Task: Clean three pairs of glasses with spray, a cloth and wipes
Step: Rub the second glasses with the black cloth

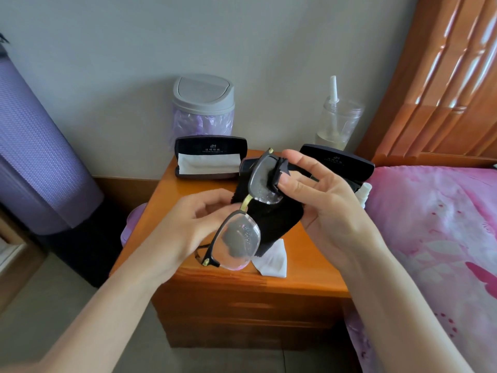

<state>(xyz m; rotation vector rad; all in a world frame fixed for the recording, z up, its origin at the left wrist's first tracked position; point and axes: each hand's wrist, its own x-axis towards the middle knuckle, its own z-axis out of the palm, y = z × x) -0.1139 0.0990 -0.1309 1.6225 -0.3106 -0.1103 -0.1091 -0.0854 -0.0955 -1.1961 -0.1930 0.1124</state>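
Note:
I hold a pair of dark half-rim glasses (243, 214) with a gold bridge up over the wooden nightstand (269, 275). My left hand (193, 224) grips the frame at the nearer lens, which carries wet droplets. My right hand (320, 195) pinches a black cloth (274, 219) against the farther lens, thumb and a finger on either side; the rest of the cloth hangs below. A small white spray bottle (364, 193) peeks out behind my right hand. A white wipe (271, 261) lies on the nightstand's front.
Two open black glasses cases stand at the back, one (209, 157) with a white cloth inside, the other (338, 162) partly behind my hand. A grey-lidded bin (203, 109) and a clear bottle (336, 119) stand by the wall. Pink bed (435, 238) at right.

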